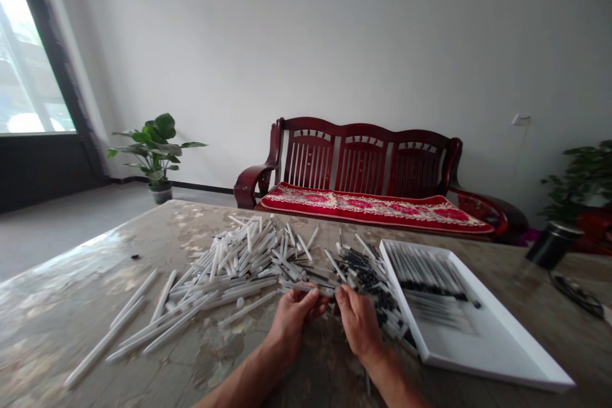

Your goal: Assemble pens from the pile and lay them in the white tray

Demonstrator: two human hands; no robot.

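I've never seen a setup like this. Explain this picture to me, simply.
There is no machine here: these are a person's bare hands, left hand and right hand. The single picture comes from a camera worn on the head, looking forward and down. On the table lies a loose heap of whitish tubes, with a pile of black-ended pieces beside it. To the right, a shallow white tray holds rows of slim pieces. The left hand holds a slim, pale tube; the right hand's fingers are close to its end, but blur hides exactly what they grip.
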